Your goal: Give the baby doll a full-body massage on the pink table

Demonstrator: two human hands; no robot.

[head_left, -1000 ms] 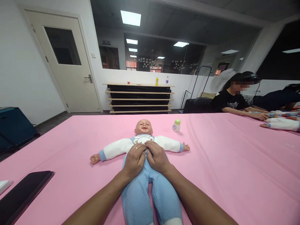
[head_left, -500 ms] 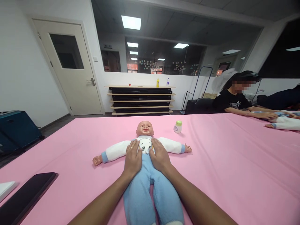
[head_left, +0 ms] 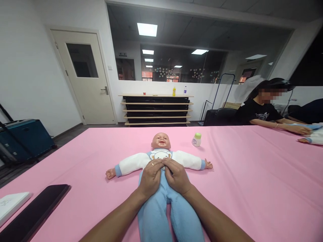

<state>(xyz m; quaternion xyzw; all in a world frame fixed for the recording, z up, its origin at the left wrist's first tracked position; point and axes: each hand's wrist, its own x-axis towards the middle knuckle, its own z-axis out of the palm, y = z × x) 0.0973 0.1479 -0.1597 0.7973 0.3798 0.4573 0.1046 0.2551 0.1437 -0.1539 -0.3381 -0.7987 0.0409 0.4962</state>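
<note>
Head view, looking forward and down: a baby doll with a hard, tan plastic head and hands, dressed in soft white and pale-blue cloth (head_left: 165, 190), is seen lying on its back on a bench covered in smooth pink sheeting (head_left: 252, 188). Its head is turned away from the wearer, its arms are spread wide, and its legs are pointed toward the viewer.

The left hand (head_left: 151, 177), with a ring on one finger, and the right hand (head_left: 178, 176) are laid palm down across the doll's middle, just below the cartoon animal printed on its chest. The fingers are loosely bent and are brought together at the centreline; nothing appears to be grasped by either hand.

The step in hand is judged to be two-handed contact with the doll's belly, with light pressure perhaps being applied; how firm it is cannot be told. For any next move, even, gentle pressure from both hands would be called for, so that the doll is not dragged askew.

Beyond the doll's right-hand-side sleeve, a small, squat white bottle with a light-green cap (head_left: 196, 140) is stood upright, untouched. At near left, a flat, black, phone-like slab (head_left: 37, 211) is placed beside a thin white box (head_left: 13, 205).
</note>
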